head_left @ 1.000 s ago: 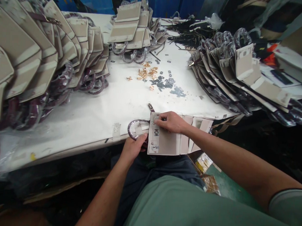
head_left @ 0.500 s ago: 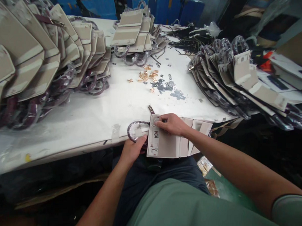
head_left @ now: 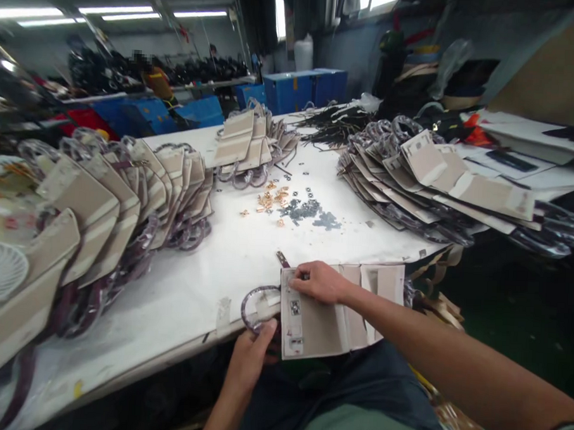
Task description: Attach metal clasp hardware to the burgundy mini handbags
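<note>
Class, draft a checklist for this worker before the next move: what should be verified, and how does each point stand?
1. Right hand on the beige panel: ok.
2. Left hand near the looped handle: ok.
3. Panel wholly on the table: not ok, it overhangs the front edge.
4. Square metal plate on the panel uncovered: ok.
5. What lies under the right hand: cannot tell.

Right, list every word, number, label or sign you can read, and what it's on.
No text can be read anywhere.
Bag under the right hand: small marks along one edge, too small to read.
Strap: any lettering too small to read.
Blue boxes: no lettering can be made out.
</note>
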Available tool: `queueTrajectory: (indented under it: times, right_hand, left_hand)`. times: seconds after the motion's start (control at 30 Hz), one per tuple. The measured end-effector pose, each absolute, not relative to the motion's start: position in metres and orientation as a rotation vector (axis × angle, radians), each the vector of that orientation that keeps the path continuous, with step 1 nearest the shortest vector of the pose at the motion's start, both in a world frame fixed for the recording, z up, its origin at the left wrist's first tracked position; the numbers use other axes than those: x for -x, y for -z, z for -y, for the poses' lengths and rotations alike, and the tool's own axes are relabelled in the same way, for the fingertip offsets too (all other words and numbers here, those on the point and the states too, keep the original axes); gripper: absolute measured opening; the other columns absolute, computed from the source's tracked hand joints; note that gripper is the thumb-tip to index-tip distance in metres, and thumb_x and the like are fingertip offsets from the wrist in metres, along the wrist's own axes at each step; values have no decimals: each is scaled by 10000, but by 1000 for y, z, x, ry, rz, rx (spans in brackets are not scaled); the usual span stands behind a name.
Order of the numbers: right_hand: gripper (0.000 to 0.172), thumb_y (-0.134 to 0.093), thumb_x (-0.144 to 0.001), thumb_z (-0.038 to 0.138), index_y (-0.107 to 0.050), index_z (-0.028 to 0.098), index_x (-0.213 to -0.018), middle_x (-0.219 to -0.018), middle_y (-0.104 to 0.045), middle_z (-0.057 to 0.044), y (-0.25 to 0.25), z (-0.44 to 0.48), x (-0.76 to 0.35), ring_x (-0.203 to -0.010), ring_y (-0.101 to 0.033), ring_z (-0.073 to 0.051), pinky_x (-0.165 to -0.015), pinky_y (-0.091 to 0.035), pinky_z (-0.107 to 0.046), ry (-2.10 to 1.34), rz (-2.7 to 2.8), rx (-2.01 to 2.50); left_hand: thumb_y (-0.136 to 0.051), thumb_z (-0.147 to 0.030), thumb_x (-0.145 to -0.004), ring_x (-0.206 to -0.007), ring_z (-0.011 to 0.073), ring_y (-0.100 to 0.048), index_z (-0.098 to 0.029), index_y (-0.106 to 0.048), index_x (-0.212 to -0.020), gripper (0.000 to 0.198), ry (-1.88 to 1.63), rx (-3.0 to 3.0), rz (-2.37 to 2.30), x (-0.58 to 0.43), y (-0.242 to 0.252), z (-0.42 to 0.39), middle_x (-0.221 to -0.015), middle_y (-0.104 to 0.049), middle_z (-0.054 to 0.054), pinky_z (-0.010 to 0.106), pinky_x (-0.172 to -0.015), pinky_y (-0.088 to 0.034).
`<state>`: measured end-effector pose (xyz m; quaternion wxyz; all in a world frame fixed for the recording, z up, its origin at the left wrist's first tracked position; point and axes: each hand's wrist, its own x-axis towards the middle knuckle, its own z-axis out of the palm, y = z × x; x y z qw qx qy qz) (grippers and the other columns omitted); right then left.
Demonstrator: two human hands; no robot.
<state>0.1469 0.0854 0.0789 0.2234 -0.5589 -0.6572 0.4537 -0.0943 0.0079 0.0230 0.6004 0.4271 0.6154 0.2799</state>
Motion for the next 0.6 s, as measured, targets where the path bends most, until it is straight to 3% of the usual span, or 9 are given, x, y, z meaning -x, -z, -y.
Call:
queueTrajectory:
  times: [0.1,0.3,0.4,0.5,0.53,0.6]
  right_hand:
    - [186,-629,-906,341,-712,178,-940,-577,-586,31,-77,-87,-147,-470,-552,-136,-493,-380,-243,-1370,1693,1561]
    - [125,-594,-876,278,-665,190,-823,-559,-593,27,-67,-93,-146,-406,-573,-143,-390,-375,-226,-1466,1517,1539]
    - [135,-605,-872,292,-678,190,-823,-524,-583,27,-68,-96,-144,-400,-571,-144,-390,-382,-219,-1426,1523,1575]
    - [177,-610,-878,338,-671,186,-812,-517,-578,20,-72,-89,-138,-403,-574,-148,-394,-379,-220,-1410,1562,1584]
    - [210,-604,-886,372,-666,186,-809,-523,-580,14,-72,-83,-136,-400,-572,-150,-391,-378,-225,-1414,1585,1581]
    - [332,-559,-912,487,-664,191,-808,-536,-592,-3,-66,-73,-131,-388,-567,-158,-389,-380,-241,-1376,1658,1582]
  left_hand:
    - [-622,-769,-812,-832,300,-733,-131,-762,-1049,695,-657,-1134,-1519,102,-37,2,-974,-785,128,365,-638,-583]
    - [-560,-638,-923,-742,237,-695,-228,-736,-900,446,-794,-1804,-1855,112,-50,12,-800,-743,41,347,-732,-563]
    - [-663,-512,-924,-960,275,-714,-204,-693,-1153,386,-1066,-2231,-1884,115,-49,14,-1036,-752,96,399,-888,-576]
    - [-712,-447,-917,-1287,328,-608,-143,-568,-1393,582,-1169,-2675,-1717,115,-50,27,-1332,-665,191,481,-1093,-493]
    - [-692,-487,-926,-1364,334,-554,-135,-554,-1420,623,-1111,-2828,-1610,114,-49,33,-1397,-636,198,498,-1149,-445]
    - [-526,-749,-913,-1455,346,-465,-142,-590,-1405,784,-989,-3155,-1247,112,-43,42,-1476,-603,172,530,-1218,-358]
